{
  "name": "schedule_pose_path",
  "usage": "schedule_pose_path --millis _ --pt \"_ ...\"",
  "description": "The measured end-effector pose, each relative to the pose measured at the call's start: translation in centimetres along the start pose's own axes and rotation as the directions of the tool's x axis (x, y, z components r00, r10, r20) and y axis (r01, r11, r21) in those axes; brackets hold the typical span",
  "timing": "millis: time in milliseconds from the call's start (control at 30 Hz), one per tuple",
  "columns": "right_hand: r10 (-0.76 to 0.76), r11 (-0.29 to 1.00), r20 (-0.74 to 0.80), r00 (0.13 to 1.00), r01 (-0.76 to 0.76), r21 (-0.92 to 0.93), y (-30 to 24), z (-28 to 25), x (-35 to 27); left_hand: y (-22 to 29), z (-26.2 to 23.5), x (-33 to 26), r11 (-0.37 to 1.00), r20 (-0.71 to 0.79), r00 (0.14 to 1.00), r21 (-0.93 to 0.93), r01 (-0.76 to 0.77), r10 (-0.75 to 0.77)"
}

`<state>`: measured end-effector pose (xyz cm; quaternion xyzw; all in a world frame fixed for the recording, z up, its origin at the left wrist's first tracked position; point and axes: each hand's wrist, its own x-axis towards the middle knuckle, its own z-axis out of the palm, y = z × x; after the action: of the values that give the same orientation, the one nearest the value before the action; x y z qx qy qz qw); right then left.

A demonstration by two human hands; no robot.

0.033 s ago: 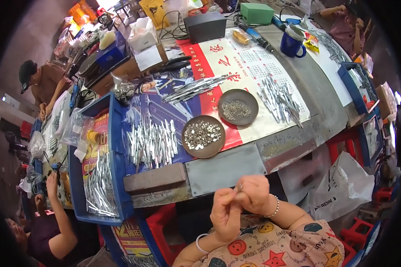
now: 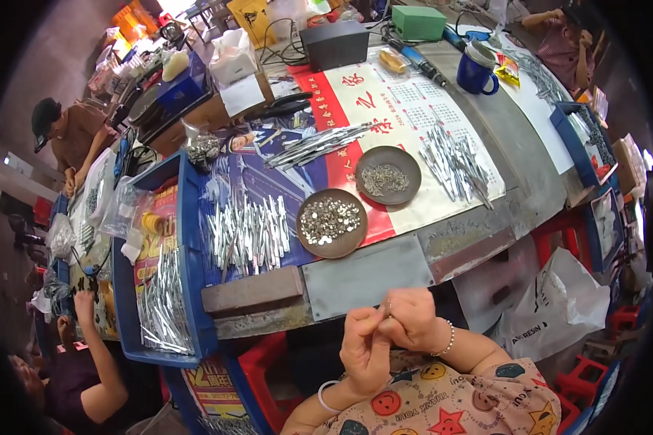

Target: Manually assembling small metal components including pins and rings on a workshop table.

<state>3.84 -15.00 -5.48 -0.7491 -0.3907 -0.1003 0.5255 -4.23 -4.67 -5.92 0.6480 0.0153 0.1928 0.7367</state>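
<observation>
two hands meet just below the bench [image 2: 486,217] edge: the left hand [image 2: 364,351] and right hand [image 2: 412,319] are curled, fingertips pinching a tiny metal piece [image 2: 388,310] between them. two brown dishes [image 2: 332,223] of small metal bits sit above.

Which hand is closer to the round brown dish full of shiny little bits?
Probably the left hand: the nearer round brown dish of shiny bits lies up and left of both hands, while the right hand sits farther right, pinching a tiny metal piece.
</observation>
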Motion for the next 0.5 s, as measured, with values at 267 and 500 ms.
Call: schedule_pose_path --millis 267,500 --pt "0.289 0.943 -0.22 0.932 -0.238 0.233 2.2 -2.1 1.4 0.9 -0.3 0.1 0.984 0.077 0.993 -0.148 0.097 -0.086" --pt "0.458 0.842 -0.09 0.884 -0.399 0.363 -0.5 -2.0 0.5 0.2 0.8 -0.5 0.96 -0.009 0.992 -0.256 0.116 -0.122"
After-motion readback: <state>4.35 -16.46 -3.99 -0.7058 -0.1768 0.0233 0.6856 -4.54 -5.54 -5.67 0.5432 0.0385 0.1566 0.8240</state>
